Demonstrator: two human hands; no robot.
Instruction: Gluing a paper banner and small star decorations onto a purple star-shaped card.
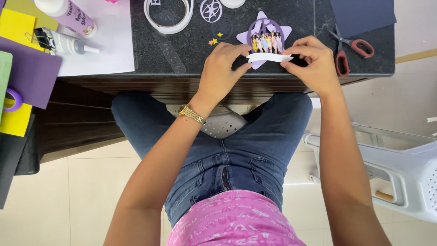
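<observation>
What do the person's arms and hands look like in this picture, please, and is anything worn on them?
Both arms are bare to beyond the elbow, with no sleeves in view. The left hand has a gold-coloured metal link wristwatch on its wrist. The right hand and its wrist show no watch, bracelet or glove. No rings can be made out on the fingers of either hand.

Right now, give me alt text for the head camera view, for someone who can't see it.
Both hands, left hand and right hand, hold a white paper strip across a purple star cutout with a group photo, on a dark table. Red-handled scissors lie right, glue bottles left.
</observation>
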